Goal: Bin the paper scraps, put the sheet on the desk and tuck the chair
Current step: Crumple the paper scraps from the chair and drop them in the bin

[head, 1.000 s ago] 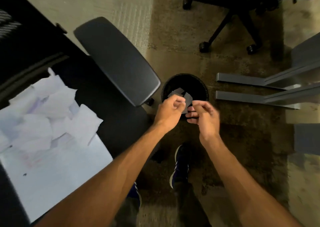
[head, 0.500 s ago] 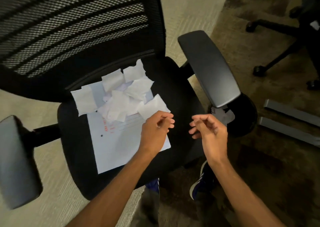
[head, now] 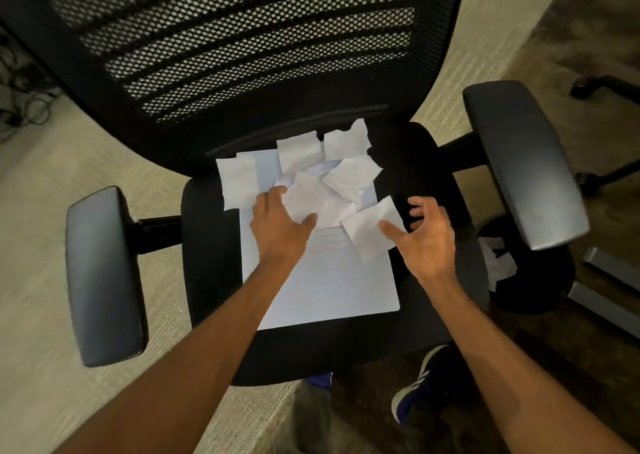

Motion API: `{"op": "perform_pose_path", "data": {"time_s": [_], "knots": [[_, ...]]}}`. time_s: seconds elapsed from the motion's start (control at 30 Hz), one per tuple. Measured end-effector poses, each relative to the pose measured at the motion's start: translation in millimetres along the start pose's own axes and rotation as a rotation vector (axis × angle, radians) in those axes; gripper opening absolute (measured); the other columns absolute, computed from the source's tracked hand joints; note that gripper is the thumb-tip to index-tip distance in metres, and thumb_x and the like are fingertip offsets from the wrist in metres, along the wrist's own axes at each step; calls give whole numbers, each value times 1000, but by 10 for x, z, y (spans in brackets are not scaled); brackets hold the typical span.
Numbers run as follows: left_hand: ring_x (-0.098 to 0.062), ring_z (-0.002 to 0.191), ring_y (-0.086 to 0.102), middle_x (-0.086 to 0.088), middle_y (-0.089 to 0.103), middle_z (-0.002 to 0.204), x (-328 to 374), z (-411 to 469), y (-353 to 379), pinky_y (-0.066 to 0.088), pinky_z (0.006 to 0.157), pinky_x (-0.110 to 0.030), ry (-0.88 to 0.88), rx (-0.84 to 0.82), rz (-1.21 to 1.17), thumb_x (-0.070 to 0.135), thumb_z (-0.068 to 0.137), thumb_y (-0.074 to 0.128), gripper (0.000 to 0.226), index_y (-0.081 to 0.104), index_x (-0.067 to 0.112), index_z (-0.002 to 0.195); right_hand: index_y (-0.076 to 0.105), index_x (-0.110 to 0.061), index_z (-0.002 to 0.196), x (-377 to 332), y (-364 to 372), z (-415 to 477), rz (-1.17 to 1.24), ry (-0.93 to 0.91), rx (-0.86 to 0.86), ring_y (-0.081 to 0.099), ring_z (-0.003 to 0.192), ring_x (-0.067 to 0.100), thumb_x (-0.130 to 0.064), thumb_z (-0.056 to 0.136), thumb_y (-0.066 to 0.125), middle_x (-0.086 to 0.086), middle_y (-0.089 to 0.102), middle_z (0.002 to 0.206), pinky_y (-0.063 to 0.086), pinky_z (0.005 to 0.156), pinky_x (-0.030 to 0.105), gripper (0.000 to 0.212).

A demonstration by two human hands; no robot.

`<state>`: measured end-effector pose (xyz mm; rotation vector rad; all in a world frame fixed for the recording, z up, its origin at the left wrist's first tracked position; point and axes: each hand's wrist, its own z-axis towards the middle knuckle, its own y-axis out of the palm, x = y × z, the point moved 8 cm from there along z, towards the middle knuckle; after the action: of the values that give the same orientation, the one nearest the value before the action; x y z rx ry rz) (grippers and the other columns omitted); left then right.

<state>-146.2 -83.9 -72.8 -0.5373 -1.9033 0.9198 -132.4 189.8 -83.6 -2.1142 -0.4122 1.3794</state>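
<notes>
A black mesh-backed office chair (head: pixel 426 176) fills the view. On its seat lies a white sheet (head: pixel 329 280) with red lines, and several torn white paper scraps (head: pixel 329 183) are heaped on its far half. My left hand (head: pixel 278 223) lies over the near left of the heap, fingers spread on the scraps, thumb touching one. My right hand (head: pixel 424 233) hovers with spread fingers at the right edge of a separate scrap (head: pixel 370 232), holding nothing. A round black bin (head: pixel 540 284) with white scraps inside stands on the floor under the right armrest.
The chair's two armrests (head: pixel 102 277) stick out to either side of the seat. Grey metal desk feet (head: pixel 606 297) lie on the brown carpet at far right, and another chair's wheeled base (head: pixel 602 86) is at upper right. Cables lie on the floor at upper left.
One second ago both hands were over the bin letting scraps drop. My view has swung left to the chair, and both hands have reached onto the seat and spread their fingers at the scrap heap.
</notes>
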Motion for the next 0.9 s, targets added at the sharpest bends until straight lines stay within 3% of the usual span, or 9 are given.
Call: {"op": "perform_pose_path", "data": {"time_s": [0.1, 0.23, 0.37, 0.53, 0.73, 0.83, 0.9], "knots": [[-27, 136, 42, -6, 48, 146, -60, 204, 41, 33, 112, -46, 14, -10, 172, 47, 80, 80, 76, 46, 18, 141, 52, -21, 135, -21, 62, 58, -74, -12, -24, 61, 106, 23, -36, 75, 89, 3, 59, 120, 58, 84, 52, 72], [-27, 132, 43, -6, 49, 142, -55, 299, 71, 29, 109, -48, 64, 31, 364, 58, 79, 75, 75, 49, 20, 137, 51, -21, 137, -58, 101, 78, -134, -35, -32, 64, 99, 26, -31, 74, 89, 3, 62, 112, 58, 78, 46, 74], [-28, 125, 47, -6, 54, 132, -39, 296, 59, 32, 103, -47, 56, 58, 408, 60, 77, 76, 74, 51, 19, 133, 50, -20, 139, -59, 127, 59, -134, -30, -40, 66, 93, 23, -23, 77, 88, -1, 63, 102, 59, 79, 46, 73], [-25, 118, 48, -3, 57, 124, -30, 239, 4, 31, 99, -42, 57, 87, 377, 53, 76, 80, 66, 54, 20, 126, 56, -19, 133, -49, 140, 19, -101, -33, -40, 66, 84, 17, -18, 78, 87, -5, 62, 91, 60, 72, 38, 63], [-27, 115, 57, -7, 66, 117, -83, 99, 2, 38, 98, -42, 7, 23, 265, 37, 85, 76, 47, 61, 12, 122, 69, -17, 98, 13, 129, -35, -18, -11, -84, 63, 71, -2, -13, 80, 85, -17, 63, 80, 50, 58, 16, 25], [-30, 111, 64, -10, 68, 121, -109, -26, 31, 54, 90, -40, -35, -87, 75, 28, 91, 74, 38, 62, 8, 121, 68, -17, 91, 63, 97, -104, 65, 34, -120, 68, 80, 4, -13, 82, 84, -11, 70, 87, 54, 62, 20, 19], [-29, 110, 66, -9, 68, 122, -116, -128, -5, 55, 78, -34, -56, -134, 11, 27, 93, 72, 37, 62, 10, 123, 70, -15, 91, 87, 63, -169, 182, 88, -144, 70, 86, 9, -11, 82, 83, -6, 74, 92, 59, 67, 26, 17]]}}
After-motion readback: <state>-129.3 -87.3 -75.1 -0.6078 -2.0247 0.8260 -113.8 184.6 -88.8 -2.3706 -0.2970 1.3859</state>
